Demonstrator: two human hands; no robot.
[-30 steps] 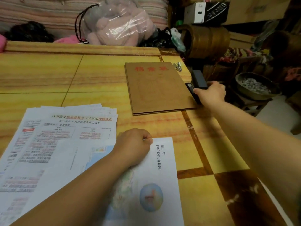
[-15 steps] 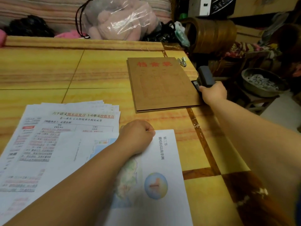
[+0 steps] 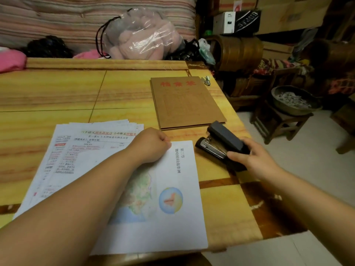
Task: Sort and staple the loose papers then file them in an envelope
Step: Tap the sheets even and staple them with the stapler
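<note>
**On the yellow table: stapler in hand, papers pinned down**

On the yellow wooden table point(image 3: 57, 93) the right hand point(image 3: 255, 160) has its fingers and thumb wrapped round the back end of a black stapler point(image 3: 221, 145), nose pointing toward the papers, top arm raised a bit off the metal base. Can't tell if it's lifted or touching the tabletop. It's just right of the map sheet point(image 3: 172, 189), near that sheet's top corner.

Left hand point(image 3: 151, 144) is curled into a loose fist, resting knuckles-down on the map sheet's upper edge, with nothing visibly held in it. That sheet lies partly over a fanned stack of printed pages point(image 3: 86, 143) with red and black text.

Brown envelope point(image 3: 184, 102) with red characters lies flat farther back, apart from the papers, its near corner just beside the stapler. A small metal clip point(image 3: 206, 81) lies by its far right corner.
</note>
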